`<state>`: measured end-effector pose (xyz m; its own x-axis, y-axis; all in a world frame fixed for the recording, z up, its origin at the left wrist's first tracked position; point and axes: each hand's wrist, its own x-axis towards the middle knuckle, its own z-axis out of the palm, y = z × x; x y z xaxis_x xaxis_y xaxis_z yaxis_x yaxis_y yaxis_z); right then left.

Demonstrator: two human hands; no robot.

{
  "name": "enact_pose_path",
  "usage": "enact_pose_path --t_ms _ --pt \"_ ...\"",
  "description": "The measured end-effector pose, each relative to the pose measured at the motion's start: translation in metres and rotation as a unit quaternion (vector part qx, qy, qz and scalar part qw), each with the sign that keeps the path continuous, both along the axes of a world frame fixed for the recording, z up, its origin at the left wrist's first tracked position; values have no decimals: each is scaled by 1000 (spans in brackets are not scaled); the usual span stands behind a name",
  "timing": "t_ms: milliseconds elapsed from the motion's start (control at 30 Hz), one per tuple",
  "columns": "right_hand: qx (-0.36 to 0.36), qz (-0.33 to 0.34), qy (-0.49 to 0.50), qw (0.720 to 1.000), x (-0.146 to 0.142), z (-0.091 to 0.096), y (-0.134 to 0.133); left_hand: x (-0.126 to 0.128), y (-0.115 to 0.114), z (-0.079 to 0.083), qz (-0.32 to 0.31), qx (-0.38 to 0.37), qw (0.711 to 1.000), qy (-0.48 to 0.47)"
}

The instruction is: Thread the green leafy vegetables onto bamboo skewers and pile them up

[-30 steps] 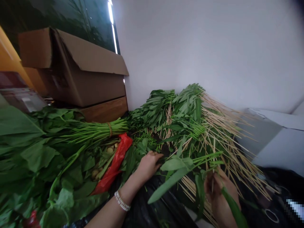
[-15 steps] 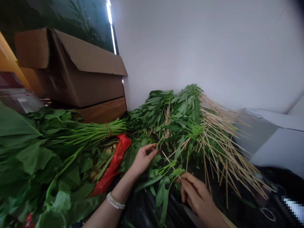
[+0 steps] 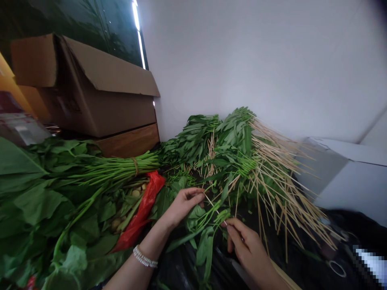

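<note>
Right hand (image 3: 245,238): pinches the bamboo skewer (image 3: 211,201); best held steady.
Left hand (image 3: 186,203): pinches a green stem (image 3: 210,186) near its ten-o'clock tip; centred piercing should limit splitting.

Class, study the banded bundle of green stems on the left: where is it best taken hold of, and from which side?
The grip should probably close around the bundle at its band, coming from above. It lies sideways, gathered narrow there with its ends pointing right, while leftward it fans out. The red plastic lies close in front, which also favours coming from above.
</note>
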<state>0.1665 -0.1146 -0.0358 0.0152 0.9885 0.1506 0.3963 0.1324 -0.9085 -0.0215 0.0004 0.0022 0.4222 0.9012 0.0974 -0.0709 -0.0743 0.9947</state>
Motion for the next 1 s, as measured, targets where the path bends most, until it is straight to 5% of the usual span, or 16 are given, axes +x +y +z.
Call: enact_pose_path --t_ms 133,367,767,1000 --pt "-3 -11 0 1000 1 1 0 0 5 -3 60 15 998 -26" --pt "-7 -16 0 1000 1 -1 1 -1 7 -2 -4 -30 997 -70" --pt "3 -23 -4 1000 1 -1 1 3 5 -2 44 33 998 -31" --pt "1 -22 -22 1000 3 -4 3 1 1 0 -15 -8 999 -47"
